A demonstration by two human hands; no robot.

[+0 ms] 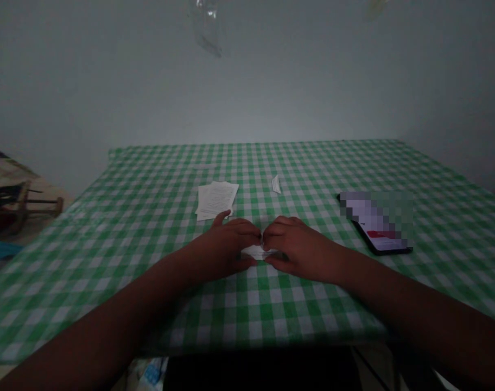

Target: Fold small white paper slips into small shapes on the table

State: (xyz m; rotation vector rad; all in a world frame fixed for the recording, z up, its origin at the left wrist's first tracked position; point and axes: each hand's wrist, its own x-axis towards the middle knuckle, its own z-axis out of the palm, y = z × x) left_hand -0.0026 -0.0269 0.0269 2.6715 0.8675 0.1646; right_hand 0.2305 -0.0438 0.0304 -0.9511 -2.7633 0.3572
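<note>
A small piece of white paper [255,252], which looks folded, lies low over the table between my hands. From the left, my left hand [233,244] grips it with the fingers above and the thumb along the near edge. My right hand [294,244] pinches the other end the same way, and the fingertips of both hands almost meet. Much of the paper is hidden behind the fingers. Just beyond my left hand is a loose stack of printed sheets [217,201]. Farther back stands a small folded paper piece [275,184] with printed lines.
A green and white checked cloth [150,179] covers the table. On the right lies a phone [373,225] with its screen lit and partly blurred. A pale wall [312,81] rises behind the table, with a clear plastic bag [207,24] hanging on it. Wooden furniture [39,203] stands at the left.
</note>
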